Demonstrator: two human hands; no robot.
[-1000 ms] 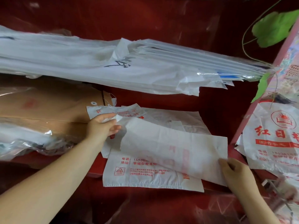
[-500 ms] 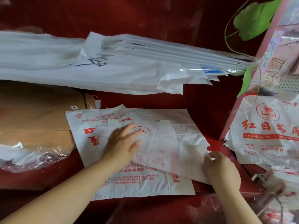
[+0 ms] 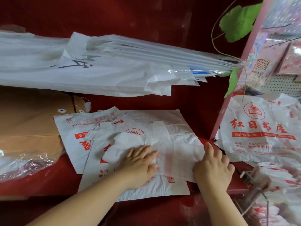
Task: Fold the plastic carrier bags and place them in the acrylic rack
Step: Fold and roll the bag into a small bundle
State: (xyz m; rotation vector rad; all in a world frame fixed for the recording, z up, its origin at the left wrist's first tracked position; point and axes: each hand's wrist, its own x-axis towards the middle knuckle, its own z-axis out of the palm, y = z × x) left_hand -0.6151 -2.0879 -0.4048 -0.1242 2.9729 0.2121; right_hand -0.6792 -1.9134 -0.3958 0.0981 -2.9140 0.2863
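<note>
My left hand [image 3: 140,163] lies flat, fingers spread, palm pressing the folded bag [image 3: 171,152], gripping nothing. My right hand [image 3: 213,167] rests open at the bag's right edge, fingers extended on the plastic, index pointing far. The folded bag sits atop a stack of flat printed bags [image 3: 91,144] on the red counter [image 3: 195,98]. Right of my right hand, more printed bags [image 3: 260,131] hang. The acrylic rack [image 3: 254,181] sits near right, blurred. Brown envelopes [image 3: 29,121] lie left.
</note>
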